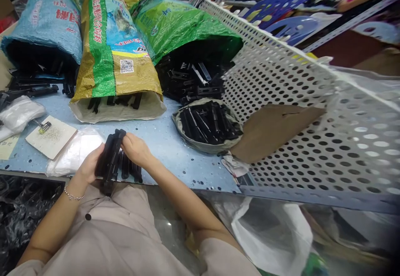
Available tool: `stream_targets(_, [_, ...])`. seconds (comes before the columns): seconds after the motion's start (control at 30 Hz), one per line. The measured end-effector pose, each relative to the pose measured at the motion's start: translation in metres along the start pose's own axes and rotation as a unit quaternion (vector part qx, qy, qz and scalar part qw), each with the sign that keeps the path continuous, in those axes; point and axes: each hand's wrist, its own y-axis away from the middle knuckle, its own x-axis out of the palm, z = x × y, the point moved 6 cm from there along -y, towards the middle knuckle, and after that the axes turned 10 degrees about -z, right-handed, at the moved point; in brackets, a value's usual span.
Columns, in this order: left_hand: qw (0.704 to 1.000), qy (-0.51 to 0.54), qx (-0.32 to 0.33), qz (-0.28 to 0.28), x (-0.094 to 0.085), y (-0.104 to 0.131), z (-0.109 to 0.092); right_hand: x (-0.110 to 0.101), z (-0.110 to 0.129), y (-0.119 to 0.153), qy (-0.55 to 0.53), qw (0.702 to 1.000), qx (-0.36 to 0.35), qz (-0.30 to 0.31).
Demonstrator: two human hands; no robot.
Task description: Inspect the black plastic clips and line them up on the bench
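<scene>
A bundle of long black plastic parts (109,157) is held upright over the table's front edge. My left hand (91,162) is closed around its left side. On the upper right of the bundle, my right hand (135,147) is closed, fingers against the parts' top ends. More black parts (130,170) lie on the table just right of the bundle, partly below my right wrist. Close to my left hand lies a stack of clear plastic bags (75,153). The exact kind of the black parts cannot be made out.
Blue (46,22), gold-and-green (121,55) and green (187,26) woven sacks spill black parts at the back. A round pouch (206,145) full of them stands right of centre. A perforated white panel (281,84) borders the right. A white square board (51,136) lies left.
</scene>
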Motion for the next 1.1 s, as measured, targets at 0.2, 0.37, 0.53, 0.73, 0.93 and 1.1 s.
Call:
stream_targets(0.2, [0.995,-0.058,0.077,-0.020,0.004,0.008,-0.004,-0.001,0.003,0.003,-0.012,1.000,-0.020,0.008])
stream_targets(0.37, [0.992,-0.023,0.102,-0.067,-0.009,-0.009,-0.004,-0.010,0.008,0.015,-0.062,0.997,0.047,-0.014])
stream_targets(0.53, [0.993,0.050,0.057,-0.095,-0.014,-0.015,0.000,-0.005,0.067,0.053,-0.062,0.993,-0.100,-0.033])
stream_targets(0.73, [0.981,-0.069,0.116,-0.137,-0.028,-0.030,0.001,0.017,0.035,0.037,-0.134,0.988,-0.060,0.056])
stream_targets(0.93, [0.910,-0.263,0.249,-0.203,-0.038,-0.058,0.039,0.013,-0.134,-0.063,-0.101,0.916,0.375,-0.105])
stream_targets(1.1, [0.870,-0.316,0.325,-0.195,-0.035,-0.052,0.043,0.005,-0.174,-0.074,-0.150,0.875,0.439,-0.142])
